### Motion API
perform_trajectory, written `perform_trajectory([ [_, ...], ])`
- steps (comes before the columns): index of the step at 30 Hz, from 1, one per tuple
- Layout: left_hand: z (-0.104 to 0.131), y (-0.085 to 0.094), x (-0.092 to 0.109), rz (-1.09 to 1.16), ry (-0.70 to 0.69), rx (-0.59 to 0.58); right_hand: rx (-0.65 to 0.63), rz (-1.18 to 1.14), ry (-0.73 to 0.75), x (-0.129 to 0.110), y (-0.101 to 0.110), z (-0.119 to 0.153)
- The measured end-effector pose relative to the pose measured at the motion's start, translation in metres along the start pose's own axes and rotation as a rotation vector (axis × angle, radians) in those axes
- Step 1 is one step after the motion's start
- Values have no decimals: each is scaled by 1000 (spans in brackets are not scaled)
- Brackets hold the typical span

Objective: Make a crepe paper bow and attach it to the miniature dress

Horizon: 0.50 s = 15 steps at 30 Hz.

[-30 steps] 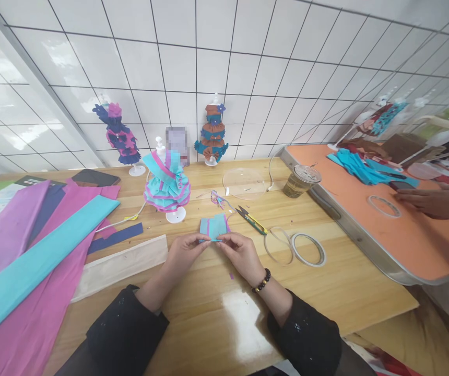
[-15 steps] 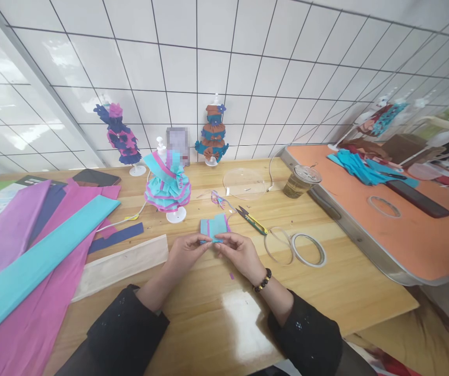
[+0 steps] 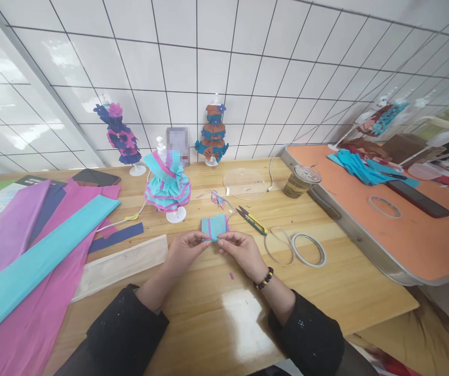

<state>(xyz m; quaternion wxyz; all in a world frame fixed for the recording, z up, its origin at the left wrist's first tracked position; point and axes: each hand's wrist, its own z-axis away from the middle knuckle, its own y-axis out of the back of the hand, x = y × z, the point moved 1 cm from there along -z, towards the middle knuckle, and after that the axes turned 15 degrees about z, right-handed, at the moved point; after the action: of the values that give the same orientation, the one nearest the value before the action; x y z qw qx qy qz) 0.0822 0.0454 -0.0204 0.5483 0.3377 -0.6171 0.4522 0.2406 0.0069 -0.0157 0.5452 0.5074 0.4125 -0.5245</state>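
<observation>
Between my hands is a small turquoise strip of crepe paper with purple-pink bands, its near edge pinched. My left hand is closed on the left part of that edge, thumb against fingers. Close beside it, my right hand pinches the right part; a beaded bracelet circles that wrist. The fingertips hide part of the edge. Just beyond the right hand lie yellow-handled thread snips. A doll form in a turquoise and pink ruffled dress stands behind the left hand.
Long crepe paper sheets and a cream strip cover the left side. Tape rolls lie to the right, near a lidded cup. Two more dressed forms stand by the tiled wall. An orange-topped table adjoins at right.
The pinched paper has turned slightly, showing a little more of its near edge. Both hands have shifted only a touch and keep their hold.
</observation>
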Motion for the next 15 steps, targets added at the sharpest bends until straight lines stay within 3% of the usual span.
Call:
perform_trajectory([
  [15,-1,0,1,41,33,-18,13,-70,-57,-1,-1,-1],
])
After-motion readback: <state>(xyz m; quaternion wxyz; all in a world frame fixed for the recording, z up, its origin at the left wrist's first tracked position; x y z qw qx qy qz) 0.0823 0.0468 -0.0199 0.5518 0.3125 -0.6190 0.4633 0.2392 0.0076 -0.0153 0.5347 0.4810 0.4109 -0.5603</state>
